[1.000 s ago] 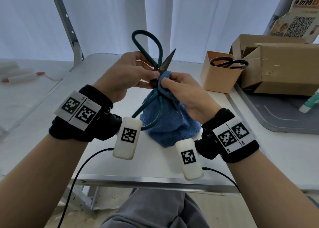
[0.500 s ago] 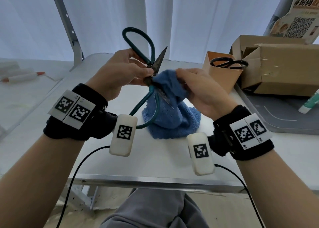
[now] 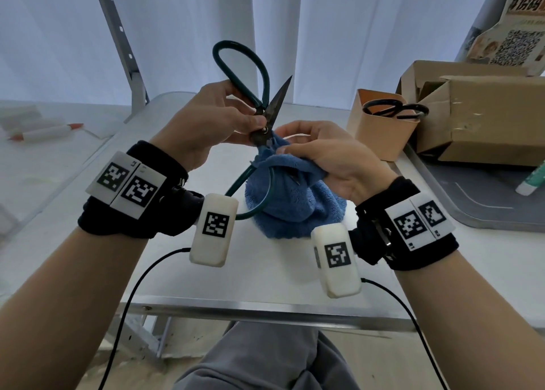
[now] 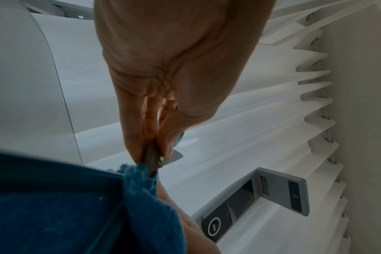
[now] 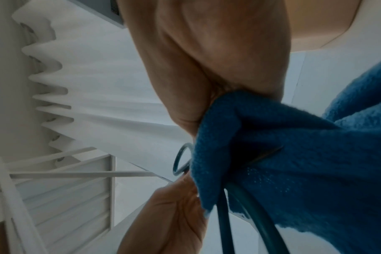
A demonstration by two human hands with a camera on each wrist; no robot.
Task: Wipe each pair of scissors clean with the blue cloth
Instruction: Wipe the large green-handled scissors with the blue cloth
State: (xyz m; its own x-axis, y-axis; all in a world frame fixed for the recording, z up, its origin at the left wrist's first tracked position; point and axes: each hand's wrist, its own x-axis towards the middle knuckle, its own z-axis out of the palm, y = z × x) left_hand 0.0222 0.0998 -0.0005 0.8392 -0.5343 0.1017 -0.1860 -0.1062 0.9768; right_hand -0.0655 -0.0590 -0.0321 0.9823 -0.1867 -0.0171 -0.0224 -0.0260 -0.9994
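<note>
Green-handled scissors [image 3: 267, 115] stand spread wide above the table, one dark blade pointing up and one loop raised. My left hand [image 3: 219, 124] pinches them at the pivot [image 4: 152, 160]. My right hand [image 3: 321, 156] grips the blue cloth [image 3: 295, 204] folded round the lower blade, which is hidden inside it. The cloth [image 5: 283, 163] hangs down to the white table [image 3: 265, 271], and the lower green loop [image 5: 224, 223] runs in front of it. A second pair of black-handled scissors [image 3: 395, 109] stands in a tan paper cup [image 3: 380, 136] at the right.
Open cardboard boxes [image 3: 486, 118] sit behind the cup on a grey tray [image 3: 477, 201]. A white tube [image 3: 530, 180] lies on that tray. White rolls with red tips [image 3: 47, 131] lie on the left table. A metal post [image 3: 118, 35] rises at the back left.
My right hand has slid the cloth back along the lower blade toward the pivot, after drawing it outward half a second ago. The scissors stayed in my left hand, tilting slightly.
</note>
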